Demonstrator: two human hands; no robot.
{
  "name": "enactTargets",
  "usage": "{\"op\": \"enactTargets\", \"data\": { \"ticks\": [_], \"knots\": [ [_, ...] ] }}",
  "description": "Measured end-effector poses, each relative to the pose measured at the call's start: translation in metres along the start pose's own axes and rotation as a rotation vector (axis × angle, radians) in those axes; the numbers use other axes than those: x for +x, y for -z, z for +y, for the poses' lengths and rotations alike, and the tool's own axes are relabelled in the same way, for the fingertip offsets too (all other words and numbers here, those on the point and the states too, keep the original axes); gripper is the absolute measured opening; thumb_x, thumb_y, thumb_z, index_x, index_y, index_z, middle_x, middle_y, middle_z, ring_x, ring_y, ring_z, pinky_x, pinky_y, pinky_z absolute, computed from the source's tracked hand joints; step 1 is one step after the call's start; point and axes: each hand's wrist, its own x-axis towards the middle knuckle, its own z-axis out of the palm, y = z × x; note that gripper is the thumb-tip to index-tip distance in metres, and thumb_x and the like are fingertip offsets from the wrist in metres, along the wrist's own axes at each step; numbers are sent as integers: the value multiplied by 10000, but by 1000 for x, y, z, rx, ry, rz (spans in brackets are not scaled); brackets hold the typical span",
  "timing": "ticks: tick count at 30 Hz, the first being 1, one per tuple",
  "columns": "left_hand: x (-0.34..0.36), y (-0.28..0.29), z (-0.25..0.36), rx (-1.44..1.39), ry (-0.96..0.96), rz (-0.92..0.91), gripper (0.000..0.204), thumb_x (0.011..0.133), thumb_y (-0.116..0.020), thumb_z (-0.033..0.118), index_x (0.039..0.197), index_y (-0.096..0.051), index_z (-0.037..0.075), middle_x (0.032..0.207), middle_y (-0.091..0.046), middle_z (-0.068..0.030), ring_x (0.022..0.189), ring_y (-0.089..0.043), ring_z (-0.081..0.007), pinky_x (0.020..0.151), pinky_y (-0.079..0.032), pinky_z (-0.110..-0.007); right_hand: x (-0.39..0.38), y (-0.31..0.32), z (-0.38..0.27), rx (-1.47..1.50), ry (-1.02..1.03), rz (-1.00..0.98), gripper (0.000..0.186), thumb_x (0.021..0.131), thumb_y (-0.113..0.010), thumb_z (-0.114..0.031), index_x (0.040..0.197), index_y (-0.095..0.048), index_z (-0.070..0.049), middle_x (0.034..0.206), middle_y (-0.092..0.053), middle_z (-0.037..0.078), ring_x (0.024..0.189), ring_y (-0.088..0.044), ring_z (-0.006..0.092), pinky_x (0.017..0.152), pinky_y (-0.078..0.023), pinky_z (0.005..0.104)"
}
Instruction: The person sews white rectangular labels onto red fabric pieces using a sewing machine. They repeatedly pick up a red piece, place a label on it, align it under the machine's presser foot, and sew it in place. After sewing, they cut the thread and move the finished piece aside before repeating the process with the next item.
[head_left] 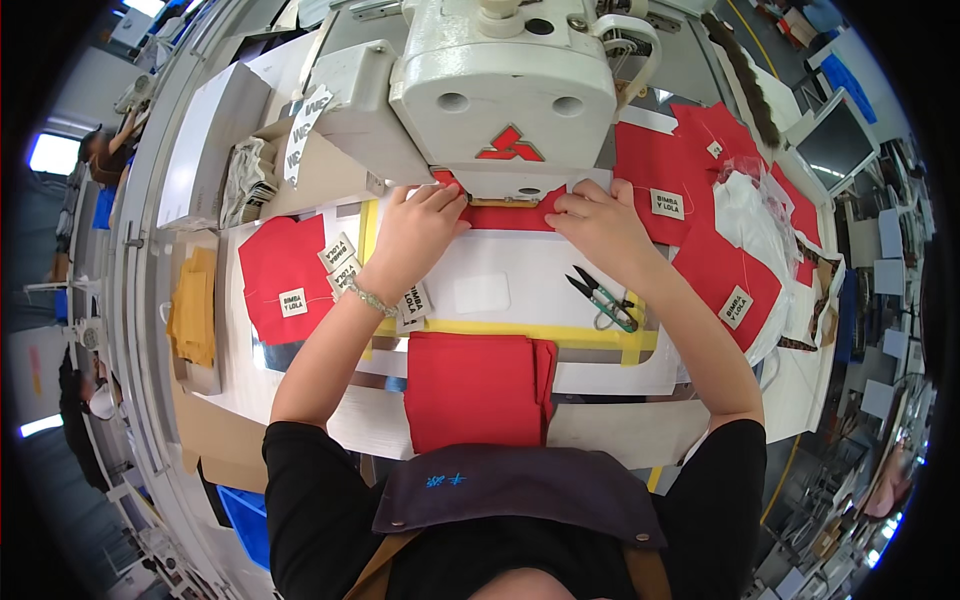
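A red cloth piece (505, 217) lies under the white sewing machine head (500, 95), on the white work plate. My left hand (418, 228) holds its left end, fingertips bent onto the fabric beside the machine. At the other end my right hand (608, 226) grips the cloth with curled fingers. The fabric's far part is hidden beneath the machine. Green-handled thread snips (606, 300) with dark blades lie below my right hand. Near my left wrist are several pale woven labels (341, 262). A folded stack of red cloth (478, 390) rests at the table's near edge.
Red pieces with sewn labels (288, 280) lie at left, and more red pieces (735, 290) at right beside a clear plastic bag (745, 220). A white box (212, 150) and a tray of yellow pieces (193, 305) stand at left. Yellow tape (500, 333) edges the plate.
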Motion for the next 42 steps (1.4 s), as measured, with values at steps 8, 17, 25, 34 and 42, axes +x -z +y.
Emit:
{"op": "enactTargets", "data": {
  "ticks": [8,17,25,34,42],
  "knots": [
    [-2,-8,22,-65,-187,24,179,783,-638,115,947,-700,80,1061,-678,-29,1018,-610,-165,964,-435,-333,-28,21,1,61,0,-42,131,769,-631,-93,887,-680,-118,914,-606,-37,1012,-533,138,893,-338,433],
    [0,-9,24,-119,-167,-47,213,803,-626,112,996,-701,62,1096,-701,-63,1039,-643,-182,957,-460,-340,-29,17,4,-36,29,-64,84,770,-648,-104,854,-655,-114,927,-613,-39,995,-544,137,905,-359,451],
    [6,-13,41,-93,-169,18,171,751,-656,111,901,-659,28,847,-651,-58,766,-640,-182,729,-521,-319,-26,16,4,78,-163,159,118,757,-651,-106,867,-627,-140,959,-618,-43,893,-568,142,819,-295,365],
    [-16,12,54,-20,-369,-39,196,684,-635,65,865,-644,-9,782,-594,-54,744,-610,-189,698,-514,-299,-46,37,-35,-259,136,122,160,733,-678,-130,889,-644,-134,953,-608,-48,906,-577,80,651,-280,308],
    [-38,12,58,-5,-417,-97,243,696,-630,72,917,-671,-19,852,-612,-56,846,-608,-180,812,-493,-309,-73,32,-63,-211,31,55,205,741,-709,-180,927,-652,-113,1000,-611,-41,933,-566,90,734,-268,355]
  ]
}}
